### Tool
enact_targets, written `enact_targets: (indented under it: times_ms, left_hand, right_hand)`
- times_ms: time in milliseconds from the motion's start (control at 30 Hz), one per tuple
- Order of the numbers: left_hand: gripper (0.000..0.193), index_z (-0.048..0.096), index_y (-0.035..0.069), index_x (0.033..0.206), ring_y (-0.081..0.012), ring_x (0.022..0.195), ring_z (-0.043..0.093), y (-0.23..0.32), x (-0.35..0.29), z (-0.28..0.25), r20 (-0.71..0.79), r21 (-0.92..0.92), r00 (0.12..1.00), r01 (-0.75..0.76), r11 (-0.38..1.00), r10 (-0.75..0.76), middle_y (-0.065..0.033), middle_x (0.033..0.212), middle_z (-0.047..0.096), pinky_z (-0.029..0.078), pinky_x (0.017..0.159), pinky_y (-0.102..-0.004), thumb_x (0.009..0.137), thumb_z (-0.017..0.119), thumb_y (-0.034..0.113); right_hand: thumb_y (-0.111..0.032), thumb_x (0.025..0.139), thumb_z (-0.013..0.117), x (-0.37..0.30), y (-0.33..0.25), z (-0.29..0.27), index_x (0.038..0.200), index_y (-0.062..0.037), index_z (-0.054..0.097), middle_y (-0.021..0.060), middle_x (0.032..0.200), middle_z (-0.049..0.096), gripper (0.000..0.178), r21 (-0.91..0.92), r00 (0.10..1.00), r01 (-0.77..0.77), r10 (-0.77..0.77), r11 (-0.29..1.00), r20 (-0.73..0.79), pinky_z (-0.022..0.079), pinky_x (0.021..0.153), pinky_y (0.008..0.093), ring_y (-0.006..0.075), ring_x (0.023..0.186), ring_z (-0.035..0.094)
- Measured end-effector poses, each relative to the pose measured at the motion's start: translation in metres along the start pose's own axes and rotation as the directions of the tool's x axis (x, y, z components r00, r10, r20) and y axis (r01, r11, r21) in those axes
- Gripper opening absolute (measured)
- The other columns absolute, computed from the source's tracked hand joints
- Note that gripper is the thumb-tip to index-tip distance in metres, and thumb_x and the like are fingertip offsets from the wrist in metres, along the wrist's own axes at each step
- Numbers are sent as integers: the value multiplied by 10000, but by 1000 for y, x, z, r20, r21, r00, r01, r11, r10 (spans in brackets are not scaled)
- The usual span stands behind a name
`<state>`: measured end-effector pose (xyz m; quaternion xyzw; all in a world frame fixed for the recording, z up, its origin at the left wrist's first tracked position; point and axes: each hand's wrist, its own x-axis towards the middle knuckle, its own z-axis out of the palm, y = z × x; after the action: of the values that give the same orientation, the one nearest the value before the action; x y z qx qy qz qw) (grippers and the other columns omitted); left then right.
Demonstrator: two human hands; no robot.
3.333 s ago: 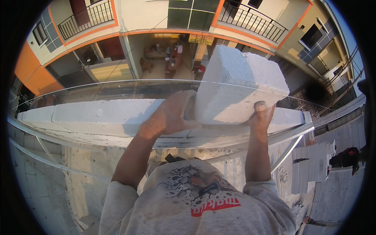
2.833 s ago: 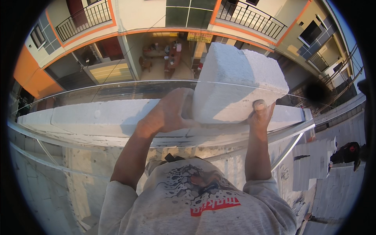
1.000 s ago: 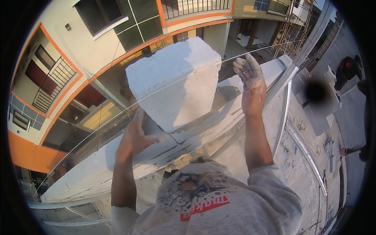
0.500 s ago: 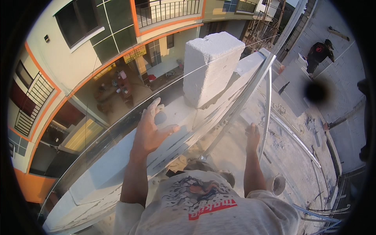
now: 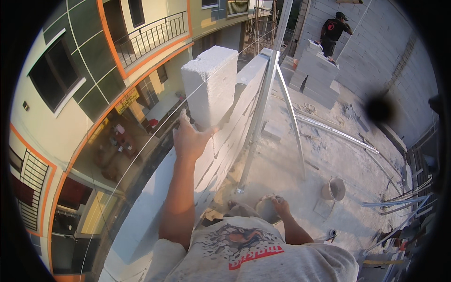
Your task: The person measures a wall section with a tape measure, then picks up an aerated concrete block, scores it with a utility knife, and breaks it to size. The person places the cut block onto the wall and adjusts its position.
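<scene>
A large white lightweight concrete block (image 5: 209, 87) stands on top of a low block wall (image 5: 141, 207). My left hand (image 5: 190, 141) is spread around its near lower end, the fingers along its left side and the thumb at its front. This hand appears to touch and grip the block. My right hand (image 5: 281, 206) is low beside my body, close to a greyish rounded shape (image 5: 268, 209) that I cannot make out. Its fingers are partly curled, and whether they hold anything does not show. A taut string line (image 5: 162, 126) runs along the wall's outer side and past the block.
Metal channel posts (image 5: 263, 108) lean beside the wall. A bucket (image 5: 333, 189) stands on the dusty floor, with metal profiles (image 5: 336, 134) beyond. A person in black (image 5: 334, 33) stands by stacked blocks (image 5: 314, 70). Outside the wall is a drop toward a building (image 5: 108, 61).
My left hand has moved forward from beside the block to its near end. The right hand has come down and back toward my body. My view has turned rightward.
</scene>
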<state>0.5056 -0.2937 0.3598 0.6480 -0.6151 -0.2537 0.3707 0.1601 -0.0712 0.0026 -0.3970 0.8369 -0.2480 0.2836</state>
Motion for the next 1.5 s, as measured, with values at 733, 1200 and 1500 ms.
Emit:
enact_targets:
  times_ms: [733, 1200, 1500]
  left_hand:
    - [894, 367, -77, 1308, -346, 1171, 578, -12, 23, 18, -5, -78, 999, -46, 996, 46, -311, 1260, 554, 454, 976, -381, 666, 868, 293]
    - [856, 463, -55, 1247, -327, 1045, 641, 7, 22, 11, -19, 50, 990, 141, 989, -140, -208, 1114, 663, 489, 909, -381, 570, 908, 220]
    - [849, 594, -48, 1117, -341, 987, 644, 2, 17, 12, -14, 41, 978, 211, 977, -210, -190, 1064, 664, 497, 870, -405, 466, 957, 358]
  right_hand:
    - [-406, 863, 692, 171, -144, -49, 910, 20, 682, 72, 695, 637, 429, 447, 996, 85, -72, 891, -46, 490, 613, 317, 155, 632, 602]
    - [-453, 837, 724, 440, -495, -286, 1024, 28, 689, 78, 955, 667, 517, 282, 643, 723, -465, 630, -609, 465, 795, 311, 170, 888, 596]
    - [-453, 745, 793, 505, -588, -325, 1166, 79, 623, 198, 1063, 671, 700, 369, 631, 776, -647, 512, -428, 505, 817, 355, 272, 940, 647]
